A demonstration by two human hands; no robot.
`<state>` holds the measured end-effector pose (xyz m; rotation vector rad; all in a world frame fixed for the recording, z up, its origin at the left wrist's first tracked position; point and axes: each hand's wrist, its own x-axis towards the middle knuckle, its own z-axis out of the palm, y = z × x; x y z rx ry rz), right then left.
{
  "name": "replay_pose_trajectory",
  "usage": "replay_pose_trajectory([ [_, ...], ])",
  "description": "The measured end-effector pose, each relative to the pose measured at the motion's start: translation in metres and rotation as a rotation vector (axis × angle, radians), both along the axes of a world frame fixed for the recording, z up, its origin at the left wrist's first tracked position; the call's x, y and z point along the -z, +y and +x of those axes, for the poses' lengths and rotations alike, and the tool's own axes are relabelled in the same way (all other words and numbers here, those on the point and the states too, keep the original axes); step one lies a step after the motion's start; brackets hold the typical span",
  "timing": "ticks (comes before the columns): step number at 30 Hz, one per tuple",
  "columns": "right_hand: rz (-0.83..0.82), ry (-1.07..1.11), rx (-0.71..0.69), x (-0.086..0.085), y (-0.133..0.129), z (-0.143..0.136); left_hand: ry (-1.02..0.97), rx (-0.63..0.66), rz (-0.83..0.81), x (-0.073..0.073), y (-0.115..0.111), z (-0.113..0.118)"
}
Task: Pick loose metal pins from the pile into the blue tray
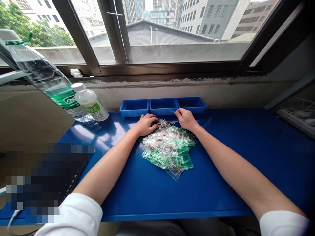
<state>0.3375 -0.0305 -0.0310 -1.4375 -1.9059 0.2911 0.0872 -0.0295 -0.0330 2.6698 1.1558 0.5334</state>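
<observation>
A pile of small clear and green plastic bags (167,147) with thin parts inside lies on the blue table. Loose dark pin-like pieces (164,124) are heaped at its far edge. My left hand (147,124) rests at the left of these pieces, fingers curled over them; what it holds, if anything, is hidden. Above the heap's right side, my right hand (185,118) pinches a small thin piece (172,111) between thumb and finger, close to the bins. Three joined blue bins stand behind: left (135,113), middle (163,113) and right (200,106), the right one with dark thin pieces inside.
A large water bottle (46,78) and a smaller white bottle (92,105) stand at the back left. A blurred dark object (49,177) lies at the left edge, with a white cable (12,218) near it. Windows rise behind the table (152,196). A pale object (295,119) is at the far right.
</observation>
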Motion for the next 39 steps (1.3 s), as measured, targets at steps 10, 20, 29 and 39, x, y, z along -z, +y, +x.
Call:
replay_pose_trajectory([
  [10, 0.133, 0.413, 0.475, 0.010, 0.030, 0.050, 0.004, -0.006, -0.014, -0.002, -0.002, 0.001],
  [20, 0.070, 0.260, 0.169, -0.002, 0.005, 0.022, -0.006, 0.000, -0.014, -0.003, -0.001, 0.000],
  [29, -0.061, -0.230, -0.282, 0.002, -0.009, -0.002, -0.008, -0.015, 0.005, -0.001, -0.002, 0.001],
  [39, -0.126, -0.261, -0.295, 0.002, -0.008, -0.006, -0.015, -0.021, 0.005, -0.002, -0.004, 0.001],
])
